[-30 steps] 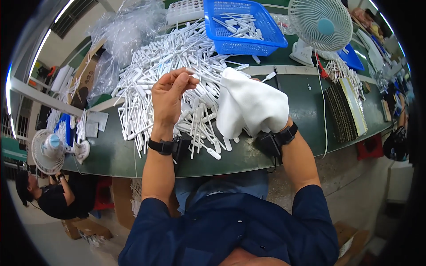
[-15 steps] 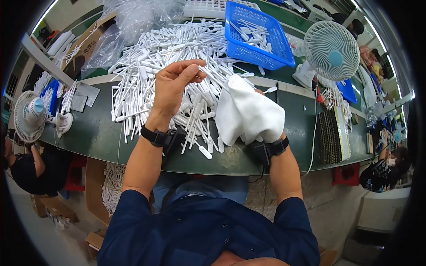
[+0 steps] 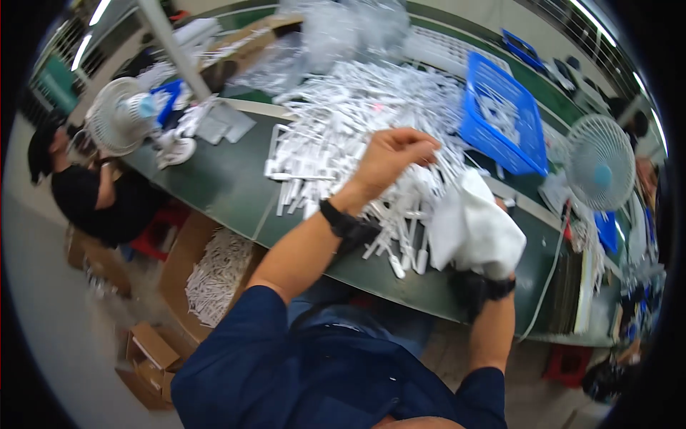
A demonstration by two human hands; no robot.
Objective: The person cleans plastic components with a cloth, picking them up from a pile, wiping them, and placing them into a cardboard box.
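- Far left: person in a black top (image 3: 82, 204), beside the table; white fan (image 3: 120, 118) near them.
- Below the table: open cardboard box (image 3: 179, 256) holding white sticks.
- Green table (image 3: 232, 175), centre: heap of white plastic sticks (image 3: 336, 139), loosely piled, flat-ended.
- Left hand (image 3: 393, 157): above the heap, thumb and fingertips drawn together; blur, cannot tell whether a stick is pinched.
- White cloth (image 3: 480, 232): just right of the left hand, draped over the right hand.
- Right hand (image 3: 501, 205): mostly covered; cannot tell whether spread or closed.
- Blue basket (image 3: 500, 151): behind the cloth, more sticks inside.
- Right: second white fan (image 3: 602, 161), near the basket.
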